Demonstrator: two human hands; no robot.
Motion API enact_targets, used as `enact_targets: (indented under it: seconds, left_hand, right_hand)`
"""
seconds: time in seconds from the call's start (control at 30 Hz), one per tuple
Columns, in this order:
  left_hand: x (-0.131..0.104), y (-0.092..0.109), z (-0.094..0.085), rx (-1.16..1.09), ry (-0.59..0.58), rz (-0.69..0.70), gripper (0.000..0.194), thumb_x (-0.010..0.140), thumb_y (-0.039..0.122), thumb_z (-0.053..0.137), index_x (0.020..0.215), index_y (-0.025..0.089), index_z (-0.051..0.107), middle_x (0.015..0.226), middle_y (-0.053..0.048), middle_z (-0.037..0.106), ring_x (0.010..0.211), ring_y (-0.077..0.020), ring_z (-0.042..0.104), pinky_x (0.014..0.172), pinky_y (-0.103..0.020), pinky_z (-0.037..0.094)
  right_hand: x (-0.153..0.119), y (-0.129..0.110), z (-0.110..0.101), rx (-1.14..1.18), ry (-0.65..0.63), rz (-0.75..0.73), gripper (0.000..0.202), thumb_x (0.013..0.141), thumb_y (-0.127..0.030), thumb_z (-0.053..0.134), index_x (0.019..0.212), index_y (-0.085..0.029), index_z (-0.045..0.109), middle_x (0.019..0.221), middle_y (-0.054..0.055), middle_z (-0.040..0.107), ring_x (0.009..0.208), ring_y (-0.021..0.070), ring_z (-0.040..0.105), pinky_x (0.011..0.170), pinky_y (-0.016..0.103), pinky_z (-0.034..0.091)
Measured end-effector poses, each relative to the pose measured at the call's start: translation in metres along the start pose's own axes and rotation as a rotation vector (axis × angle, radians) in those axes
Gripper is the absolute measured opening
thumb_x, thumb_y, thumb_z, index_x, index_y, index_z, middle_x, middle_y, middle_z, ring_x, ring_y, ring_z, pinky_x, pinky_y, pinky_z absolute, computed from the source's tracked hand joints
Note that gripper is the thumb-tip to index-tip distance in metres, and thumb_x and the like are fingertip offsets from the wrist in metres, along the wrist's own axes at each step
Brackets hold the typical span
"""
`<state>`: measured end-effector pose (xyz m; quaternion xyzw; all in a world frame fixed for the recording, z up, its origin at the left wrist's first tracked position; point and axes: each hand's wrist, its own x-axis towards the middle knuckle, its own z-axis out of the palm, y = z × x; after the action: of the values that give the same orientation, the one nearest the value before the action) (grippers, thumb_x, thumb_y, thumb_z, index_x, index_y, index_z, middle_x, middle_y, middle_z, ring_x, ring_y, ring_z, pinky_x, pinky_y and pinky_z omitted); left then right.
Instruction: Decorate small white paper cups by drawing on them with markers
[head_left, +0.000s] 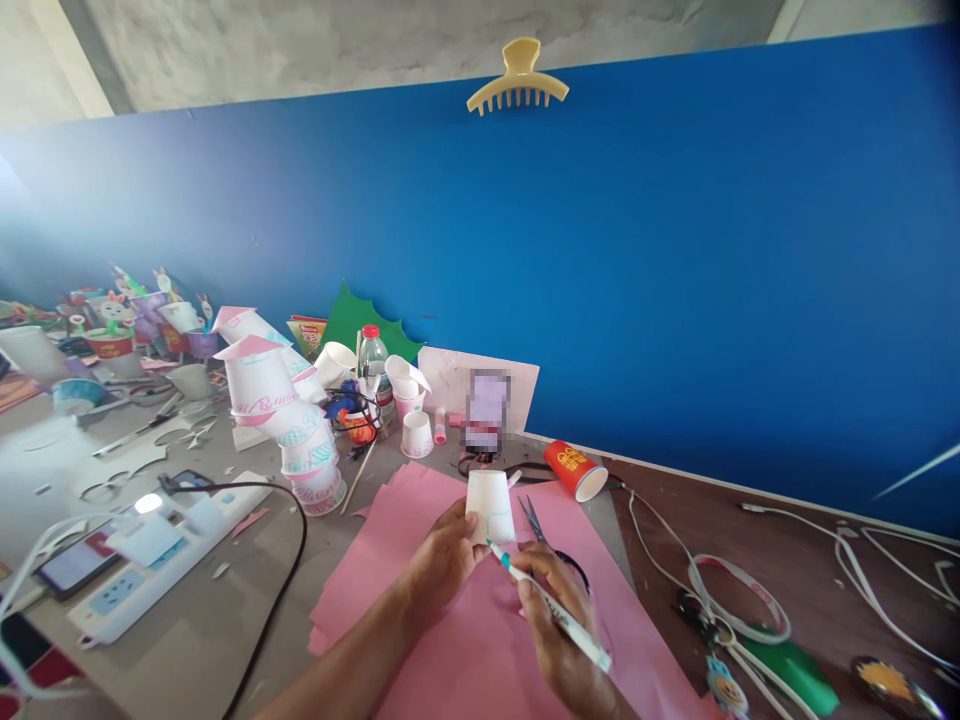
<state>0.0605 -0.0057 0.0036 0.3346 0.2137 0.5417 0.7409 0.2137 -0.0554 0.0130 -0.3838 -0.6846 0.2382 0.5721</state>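
My left hand (442, 560) grips a white paper cup (489, 500), which is upside down over the pink paper sheets (390, 560). Faint teal lines are drawn on the cup's side. In my right hand (559, 610) is a white marker (566, 625) with a teal tip, held like a pen. Its tip is at the cup's lower edge; whether it touches I cannot tell. Scissors (534, 522) with dark handles lie on the pink paper just behind my right hand, partly hidden by it.
Stacked decorated cups (307, 440) stand at left, near a power strip (172, 555) with a black cable. A red paper cup (574, 470) lies on its side behind the paper. A phone (487, 410) leans on a board at the back. White cords (739, 600) spread at right.
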Motion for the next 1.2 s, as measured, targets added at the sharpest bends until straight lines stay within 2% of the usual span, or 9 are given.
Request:
enact_targets:
  seconds: [0.2, 0.43, 0.6, 0.7, 0.87, 0.97, 1.03, 1.1, 1.2]
  left_hand:
    - [0.000, 0.001, 0.000, 0.004, 0.025, -0.005, 0.025, 0.081, 0.032, 0.065, 0.101, 0.018, 0.069, 0.097, -0.009, 0.073, 0.099, -0.0264, 0.064, 0.090, -0.037, 0.044]
    - [-0.001, 0.002, 0.003, 0.026, -0.025, 0.019, 0.030, 0.085, 0.030, 0.061, 0.110, 0.016, 0.067, 0.101, -0.010, 0.073, 0.101, -0.0259, 0.064, 0.090, -0.036, 0.045]
    - [0.000, 0.003, 0.003, 0.029, 0.011, 0.006, 0.031, 0.082, 0.033, 0.064, 0.108, 0.016, 0.068, 0.099, -0.010, 0.073, 0.102, -0.0270, 0.064, 0.092, -0.038, 0.045]
    - [0.000, 0.005, 0.006, 0.037, 0.047, 0.001, 0.030, 0.078, 0.034, 0.068, 0.102, 0.017, 0.069, 0.099, -0.010, 0.073, 0.104, -0.0280, 0.063, 0.093, -0.039, 0.045]
    - [0.001, 0.008, 0.009, 0.084, 0.072, 0.025, 0.033, 0.077, 0.037, 0.069, 0.103, 0.016, 0.070, 0.103, -0.010, 0.072, 0.106, -0.0280, 0.062, 0.094, -0.040, 0.045]
    - [0.002, 0.006, 0.006, 0.158, 0.110, 0.092, 0.036, 0.079, 0.039, 0.068, 0.106, 0.016, 0.069, 0.104, -0.010, 0.072, 0.105, -0.0268, 0.062, 0.093, -0.037, 0.045]
    - [0.003, 0.003, 0.003, 0.198, 0.133, 0.124, 0.039, 0.079, 0.040, 0.069, 0.109, 0.016, 0.068, 0.105, -0.010, 0.072, 0.103, -0.0262, 0.062, 0.089, -0.035, 0.045]
    - [0.002, -0.001, 0.001, 0.226, 0.122, 0.130, 0.044, 0.078, 0.041, 0.070, 0.114, 0.015, 0.067, 0.110, -0.011, 0.071, 0.103, -0.0272, 0.062, 0.084, -0.034, 0.046]
    - [0.000, -0.007, -0.001, 0.261, 0.043, 0.123, 0.052, 0.075, 0.042, 0.074, 0.120, 0.016, 0.064, 0.120, -0.014, 0.067, 0.110, -0.0311, 0.060, 0.086, -0.036, 0.047]
  right_hand:
    - [0.000, 0.001, 0.001, 0.028, 0.064, -0.004, 0.014, 0.094, -0.022, 0.050, 0.100, -0.026, 0.062, 0.082, 0.000, 0.064, 0.065, 0.0156, 0.063, 0.056, 0.026, 0.052]
    - [0.000, 0.002, 0.002, 0.003, 0.026, 0.045, 0.012, 0.093, -0.022, 0.051, 0.098, -0.024, 0.062, 0.080, 0.000, 0.065, 0.061, 0.0145, 0.061, 0.053, 0.025, 0.052]
    - [-0.002, 0.005, 0.001, 0.002, 0.035, 0.057, 0.013, 0.094, -0.028, 0.051, 0.094, -0.024, 0.063, 0.078, 0.001, 0.065, 0.065, 0.0162, 0.062, 0.056, 0.026, 0.052]
    - [-0.003, 0.009, 0.001, 0.038, 0.114, 0.093, 0.017, 0.096, -0.033, 0.050, 0.097, -0.024, 0.063, 0.080, 0.001, 0.064, 0.068, 0.0168, 0.063, 0.058, 0.026, 0.053]
    - [0.000, 0.017, 0.004, 0.074, 0.304, 0.199, 0.026, 0.095, -0.041, 0.052, 0.112, -0.024, 0.062, 0.096, 0.006, 0.068, 0.085, 0.0196, 0.066, 0.070, 0.030, 0.054]
    - [0.004, 0.021, 0.006, 0.168, 0.339, 0.284, 0.034, 0.098, -0.044, 0.045, 0.121, -0.023, 0.059, 0.081, 0.002, 0.068, 0.060, 0.0141, 0.061, 0.057, 0.027, 0.051]
    - [0.005, 0.025, 0.006, 0.195, 0.338, 0.315, 0.035, 0.098, -0.044, 0.044, 0.121, -0.022, 0.058, 0.074, 0.000, 0.066, 0.052, 0.0122, 0.054, 0.051, 0.026, 0.048]
    - [0.003, 0.030, 0.006, 0.152, 0.337, 0.301, 0.033, 0.097, -0.044, 0.047, 0.117, -0.022, 0.060, 0.079, 0.002, 0.067, 0.064, 0.0154, 0.061, 0.060, 0.029, 0.052]
    - [-0.002, 0.038, 0.007, 0.078, 0.300, 0.277, 0.036, 0.094, -0.042, 0.053, 0.125, -0.024, 0.055, 0.105, 0.008, 0.067, 0.098, 0.0228, 0.064, 0.084, 0.040, 0.053]
